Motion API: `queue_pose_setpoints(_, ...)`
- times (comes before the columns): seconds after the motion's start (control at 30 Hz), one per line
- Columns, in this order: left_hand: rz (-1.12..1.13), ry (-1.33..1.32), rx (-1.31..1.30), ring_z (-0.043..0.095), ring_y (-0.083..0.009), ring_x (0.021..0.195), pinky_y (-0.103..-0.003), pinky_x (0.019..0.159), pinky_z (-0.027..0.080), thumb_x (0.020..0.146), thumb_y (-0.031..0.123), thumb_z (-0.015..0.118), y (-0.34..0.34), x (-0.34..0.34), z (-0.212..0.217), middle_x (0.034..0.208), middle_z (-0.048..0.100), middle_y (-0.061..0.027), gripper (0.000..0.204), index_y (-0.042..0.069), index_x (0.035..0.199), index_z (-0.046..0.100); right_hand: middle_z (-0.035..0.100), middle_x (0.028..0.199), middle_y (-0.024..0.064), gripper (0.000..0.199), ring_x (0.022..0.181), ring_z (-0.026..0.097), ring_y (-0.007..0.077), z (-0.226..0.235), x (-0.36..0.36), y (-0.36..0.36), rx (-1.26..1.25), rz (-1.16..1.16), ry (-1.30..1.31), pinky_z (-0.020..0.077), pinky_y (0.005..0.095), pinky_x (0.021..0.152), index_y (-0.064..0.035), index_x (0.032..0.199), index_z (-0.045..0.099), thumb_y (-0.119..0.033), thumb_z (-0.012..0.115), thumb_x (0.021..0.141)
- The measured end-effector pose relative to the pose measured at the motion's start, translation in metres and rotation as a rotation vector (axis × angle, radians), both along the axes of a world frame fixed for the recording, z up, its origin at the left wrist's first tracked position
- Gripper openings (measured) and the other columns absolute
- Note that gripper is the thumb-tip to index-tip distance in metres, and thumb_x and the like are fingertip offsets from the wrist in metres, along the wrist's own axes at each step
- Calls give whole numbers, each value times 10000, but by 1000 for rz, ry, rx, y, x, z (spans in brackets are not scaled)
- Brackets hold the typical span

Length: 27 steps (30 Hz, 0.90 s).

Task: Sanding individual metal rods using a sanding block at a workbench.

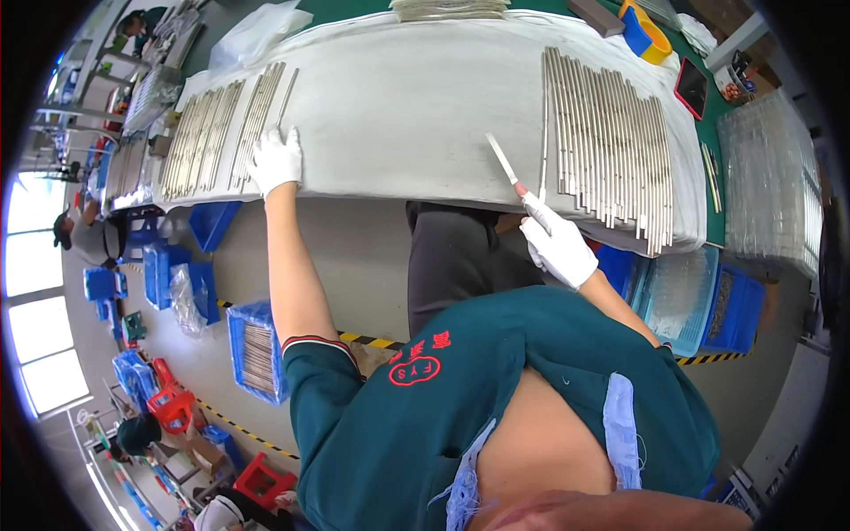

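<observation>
My left hand (277, 161), in a white glove, lies at the table's front left with its fingers apart. Its fingertips touch or hover over the lower part of a small group of thin metal rods (260, 99); one single rod (288, 96) runs up from beside the fingers. A white, flat, narrow strip (501, 159) points up and left from my right hand (560, 243), which is closed on its lower end. That hand is gloved too, with a bare index fingertip. Just right of the strip, a lone rod (544, 124) stands beside a wide row of metal rods (611, 133).
Another rod bundle (204, 137) lies far left on the white cloth (407, 115). At the back right are a blue-and-yellow tape dispenser (646, 34) and a red-edged phone (691, 88). Clear plastic trays (768, 177) stack at right. Blue crates (735, 310) sit below.
</observation>
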<state>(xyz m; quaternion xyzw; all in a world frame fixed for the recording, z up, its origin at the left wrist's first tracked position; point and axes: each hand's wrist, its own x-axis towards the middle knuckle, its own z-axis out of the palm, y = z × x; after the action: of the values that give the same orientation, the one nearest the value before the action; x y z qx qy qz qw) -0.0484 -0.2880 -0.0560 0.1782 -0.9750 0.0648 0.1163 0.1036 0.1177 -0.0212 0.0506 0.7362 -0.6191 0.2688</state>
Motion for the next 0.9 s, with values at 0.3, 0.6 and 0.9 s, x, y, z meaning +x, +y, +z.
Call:
queue_pose_setpoints(0.3,-178,39,22,616,-334,870,-435,750,490,863,315,478,67,-24,21,936,636,-162,307,85,1004,624,468,544,19,497,471,450,95,11,-5,-16,125,161,52,414,258,513,-169,1400,349,-248,472,925)
queue_pose_setpoints(0.6,-235,-101,497,596,-379,927,-429,823,460,798,252,464,138,-14,32,963,633,-209,307,46,957,628,517,566,49,504,469,519,156,1,-19,-15,167,192,346,458,281,539,-178,1406,328,-232,462,923)
queue_pose_setpoints(0.9,-125,-138,1713,393,-67,486,-205,416,357,862,89,400,180,31,29,662,460,-3,200,17,1010,514,477,674,-1,480,562,477,75,14,-38,-41,-214,-43,306,441,224,574,-102,1396,352,-135,470,932)
